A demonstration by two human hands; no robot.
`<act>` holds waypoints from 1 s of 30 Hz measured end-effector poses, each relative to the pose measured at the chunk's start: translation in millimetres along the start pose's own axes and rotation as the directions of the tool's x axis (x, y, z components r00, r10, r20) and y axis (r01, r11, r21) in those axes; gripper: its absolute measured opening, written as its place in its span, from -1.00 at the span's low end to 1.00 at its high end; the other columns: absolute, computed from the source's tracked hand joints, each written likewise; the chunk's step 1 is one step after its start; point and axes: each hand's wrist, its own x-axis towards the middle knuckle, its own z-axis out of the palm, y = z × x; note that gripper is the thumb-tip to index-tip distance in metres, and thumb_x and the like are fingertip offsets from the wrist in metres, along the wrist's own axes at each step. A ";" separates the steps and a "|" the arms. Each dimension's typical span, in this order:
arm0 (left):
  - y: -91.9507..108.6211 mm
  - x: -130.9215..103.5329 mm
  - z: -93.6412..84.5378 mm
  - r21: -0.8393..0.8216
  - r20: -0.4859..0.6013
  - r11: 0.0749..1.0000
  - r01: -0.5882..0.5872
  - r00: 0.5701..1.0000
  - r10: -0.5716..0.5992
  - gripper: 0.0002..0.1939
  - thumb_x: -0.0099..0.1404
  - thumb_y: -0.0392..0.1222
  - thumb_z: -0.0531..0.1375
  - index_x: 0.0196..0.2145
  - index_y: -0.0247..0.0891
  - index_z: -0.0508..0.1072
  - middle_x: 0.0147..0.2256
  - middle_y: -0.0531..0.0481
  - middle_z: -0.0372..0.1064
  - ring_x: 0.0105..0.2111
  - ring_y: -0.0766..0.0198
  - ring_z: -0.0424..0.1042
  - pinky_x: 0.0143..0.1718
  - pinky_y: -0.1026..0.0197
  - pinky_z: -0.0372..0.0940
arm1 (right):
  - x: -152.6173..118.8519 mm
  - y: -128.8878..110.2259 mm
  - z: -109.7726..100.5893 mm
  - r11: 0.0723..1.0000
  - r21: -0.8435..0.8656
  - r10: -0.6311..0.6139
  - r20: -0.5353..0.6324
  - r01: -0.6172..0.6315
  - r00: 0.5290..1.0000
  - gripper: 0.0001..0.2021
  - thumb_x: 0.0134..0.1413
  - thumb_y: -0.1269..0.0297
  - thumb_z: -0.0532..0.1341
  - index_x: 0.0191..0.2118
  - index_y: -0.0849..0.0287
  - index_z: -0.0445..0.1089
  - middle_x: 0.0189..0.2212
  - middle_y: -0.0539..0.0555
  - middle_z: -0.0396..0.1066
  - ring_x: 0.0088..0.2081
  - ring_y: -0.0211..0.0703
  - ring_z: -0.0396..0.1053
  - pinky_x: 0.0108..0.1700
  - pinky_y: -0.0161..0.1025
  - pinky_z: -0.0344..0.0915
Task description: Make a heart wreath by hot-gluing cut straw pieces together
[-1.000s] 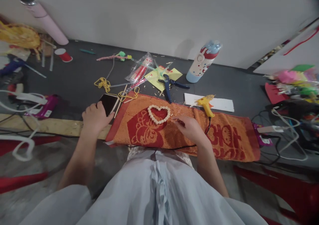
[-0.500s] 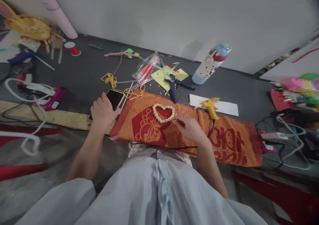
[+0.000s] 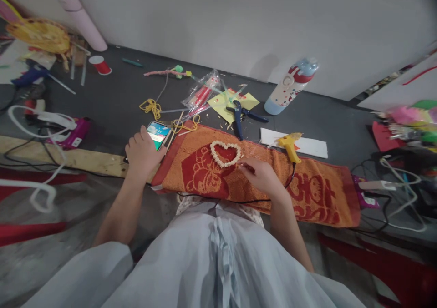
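My left hand (image 3: 141, 152) is closed around the lower part of a phone (image 3: 159, 133), covering much of it. The phone's screen is lit. My right hand (image 3: 261, 174) has its fingertips pinched together at the right edge of a heart-shaped frame (image 3: 215, 158) made of small pale pieces. Whether the fingers grip the frame or a tiny piece beside it is too small to tell. The frame lies on an orange and red towel (image 3: 317, 176). A yellow glue gun (image 3: 290, 148) stands right of that hand, partly over a white strip (image 3: 314, 148).
Behind the towel lie blue-handled pliers (image 3: 238, 117), yellow paper (image 3: 221, 105), a plastic packet (image 3: 203, 92) and yellow string (image 3: 150, 108). A patterned bottle (image 3: 288, 87) stands against the wall. Purple power strips (image 3: 73, 133) and cables lie at both sides. A black cord runs along the towel's front edge.
The phone's screen has gone from dark to lit under my left hand. My right hand and the heart-shaped frame stay nearly in place.
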 end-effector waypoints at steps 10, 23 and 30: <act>-10.6 -0.5 -0.4 -0.032 0.013 0.999 0.004 1.000 -0.004 -0.10 0.22 0.12 0.09 0.31 -0.55 -0.07 0.12 -0.52 0.23 0.09 -0.29 0.28 0.05 -0.18 0.20 | 7.2 -10.3 3.8 0.999 -0.001 -0.048 0.027 0.048 0.998 -0.78 0.23 0.32 0.09 -0.15 0.14 0.48 -0.25 0.12 0.56 -0.23 -0.11 0.48 -0.18 -0.23 0.31; -56.8 -33.2 -5.0 -0.219 -0.018 0.955 -0.202 0.979 0.203 -0.43 0.28 0.06 0.12 0.17 -0.23 0.23 0.04 -0.20 0.38 0.13 -0.04 0.24 0.16 -0.05 0.07 | 30.3 -25.2 29.7 0.987 -0.022 -0.155 0.124 0.159 0.980 -0.77 0.26 0.27 0.08 -0.13 0.13 0.48 -0.17 0.13 0.56 -0.17 -0.08 0.51 -0.14 -0.17 0.37; -52.8 -21.7 -4.9 -0.266 -0.077 0.921 -0.283 0.959 0.272 -0.39 0.30 0.04 0.11 0.23 -0.25 0.16 0.17 -0.22 0.27 0.26 0.01 0.10 0.25 -0.04 -0.08 | 37.5 -40.8 31.5 0.981 -0.022 -0.190 0.143 0.195 0.971 -0.76 0.25 0.28 0.07 -0.13 0.10 0.48 -0.18 0.11 0.56 -0.18 -0.08 0.51 -0.15 -0.18 0.38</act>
